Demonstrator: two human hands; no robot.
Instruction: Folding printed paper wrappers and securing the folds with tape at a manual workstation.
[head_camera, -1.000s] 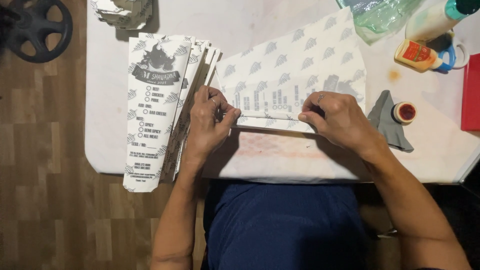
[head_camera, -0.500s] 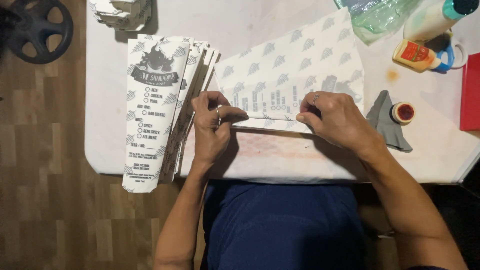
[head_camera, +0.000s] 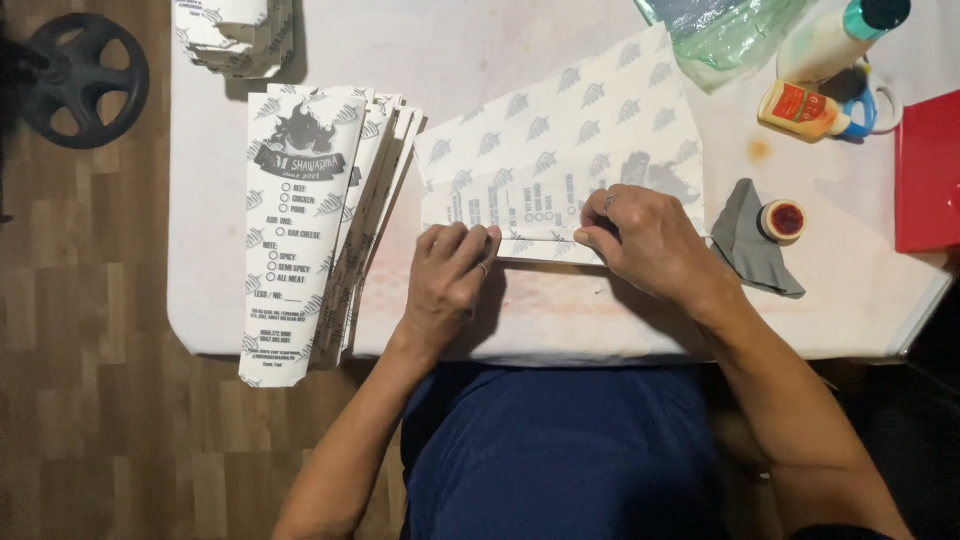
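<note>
A white printed paper sheet (head_camera: 570, 140) with a grey leaf pattern lies on the white table (head_camera: 460, 60), its near edge folded over. My left hand (head_camera: 450, 280) presses its fingertips on the left part of that fold. My right hand (head_camera: 645, 245) pinches the fold at its middle, thumb and fingers on the paper. To the left lies a fanned stack of finished long paper bags (head_camera: 310, 230) with a flame logo and checkbox print, its near end hanging over the table edge.
At the right are a grey cloth (head_camera: 755, 245), a small open red paste jar (head_camera: 783, 220), a glue bottle (head_camera: 805, 110), a teal-capped bottle (head_camera: 835, 40), a clear plastic bag (head_camera: 720, 30) and a red box (head_camera: 930, 170). More bags (head_camera: 235, 35) lie at the far left. A black weight plate (head_camera: 80, 80) rests on the wooden floor.
Both hands have slid slightly along the folded edge, the left one shifting right and pressing the crease flatter. The sheet and stack stay in place.
</note>
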